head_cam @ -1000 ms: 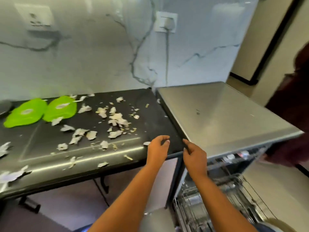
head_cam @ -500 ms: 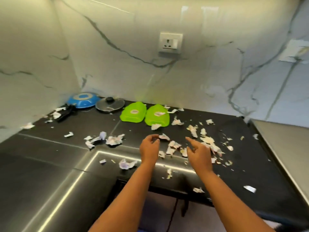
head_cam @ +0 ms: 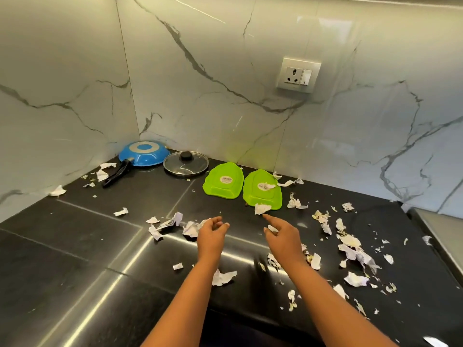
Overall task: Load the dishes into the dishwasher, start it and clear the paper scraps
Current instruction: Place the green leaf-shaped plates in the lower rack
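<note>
As both your arms stretch out over the black bench, your left hand hovers at the centre of the frame. Its fingers are loosely curled, a little apart, gripping nothing. Your right hand is just to its right, index finger straight and aimed at a white scrap. That scrap lies against the lower edge of the right green plate. The tip is right at it, but I can't make out contact. The other fingers are tucked in, and a small white bit shows by the thumb. I can't tell whether you're pinching it or it lies on the bench beneath.

Paper scraps are all over: thickest down the right side of the frame, a cluster just left of your left hand, a few more at upper left. The left green plate sits beside the right one, both face down, above your hands near the wall. Further left, in the corner, a blue pan lies upside down with a glass lid beside it. A wall socket sits upper right.
</note>
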